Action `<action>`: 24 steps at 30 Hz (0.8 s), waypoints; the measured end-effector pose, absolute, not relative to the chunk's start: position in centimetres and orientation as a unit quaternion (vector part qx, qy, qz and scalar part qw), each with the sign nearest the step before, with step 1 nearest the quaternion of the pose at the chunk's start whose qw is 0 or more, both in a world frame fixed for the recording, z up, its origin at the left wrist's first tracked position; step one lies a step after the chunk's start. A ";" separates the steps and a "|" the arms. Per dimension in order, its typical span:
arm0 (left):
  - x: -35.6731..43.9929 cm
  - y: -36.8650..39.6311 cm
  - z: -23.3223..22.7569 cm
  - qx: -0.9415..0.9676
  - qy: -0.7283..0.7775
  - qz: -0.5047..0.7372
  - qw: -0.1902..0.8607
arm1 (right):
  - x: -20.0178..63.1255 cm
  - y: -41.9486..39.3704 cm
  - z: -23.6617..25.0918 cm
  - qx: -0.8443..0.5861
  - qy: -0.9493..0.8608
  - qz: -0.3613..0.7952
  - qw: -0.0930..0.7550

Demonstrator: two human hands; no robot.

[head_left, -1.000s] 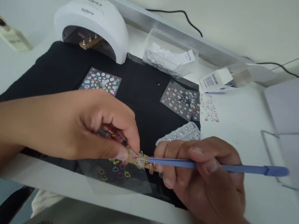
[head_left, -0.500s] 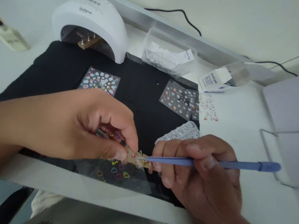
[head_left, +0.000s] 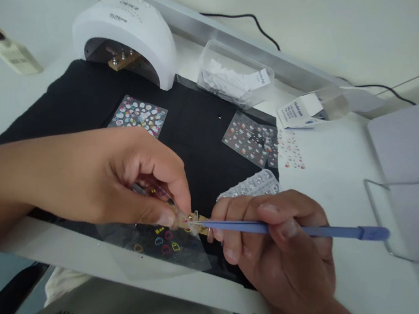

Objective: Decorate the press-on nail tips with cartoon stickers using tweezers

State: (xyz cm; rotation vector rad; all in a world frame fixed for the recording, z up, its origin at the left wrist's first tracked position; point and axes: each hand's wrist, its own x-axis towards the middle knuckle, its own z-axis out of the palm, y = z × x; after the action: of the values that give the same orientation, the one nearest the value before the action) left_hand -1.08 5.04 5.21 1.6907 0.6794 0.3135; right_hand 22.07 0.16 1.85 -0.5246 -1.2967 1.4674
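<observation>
One head-worn camera looks forward and steeply down, close over the black mat [head_left: 86, 93].

The left hand [head_left: 112, 180] pinches a small stick with a clear nail tip [head_left: 193, 221] on its end. The right hand [head_left: 282, 250] holds blue tweezers [head_left: 293, 229], and their point touches the nail tip. A see-through sticker sheet [head_left: 158, 241] lies under them on a black mat [head_left: 194, 123].

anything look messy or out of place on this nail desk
One thing: the sticker sheet at the right of the black mat lies askew, hanging off the mat's edge onto the white table. Otherwise nothing is spilled or broken; the left hand and right hand with blue tweezers work normally.
</observation>
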 end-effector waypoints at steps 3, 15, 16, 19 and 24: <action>-1.2 5.0 5.3 0.727 0.291 0.132 0.608 | 22.0 0.1 1.8 -0.221 -0.535 0.616 0.535; -1.0 5.1 5.2 0.721 0.296 0.125 0.615 | 21.9 0.1 1.9 -0.225 -0.511 0.629 0.542; -1.0 5.1 5.2 0.719 0.297 0.125 0.616 | 21.9 0.1 1.9 -0.228 -0.508 0.629 0.543; -1.1 5.1 5.2 0.718 0.297 0.130 0.617 | 21.9 0.2 1.8 -0.231 -0.512 0.621 0.547; -1.3 4.9 5.1 0.719 0.293 0.130 0.617 | 22.3 0.7 1.7 -0.225 -0.533 0.612 0.539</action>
State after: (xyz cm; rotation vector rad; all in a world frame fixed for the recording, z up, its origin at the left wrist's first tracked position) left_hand -1.26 4.93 5.14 1.6544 0.6737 0.2999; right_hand 22.34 0.67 1.75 -0.5344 -1.2679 1.4544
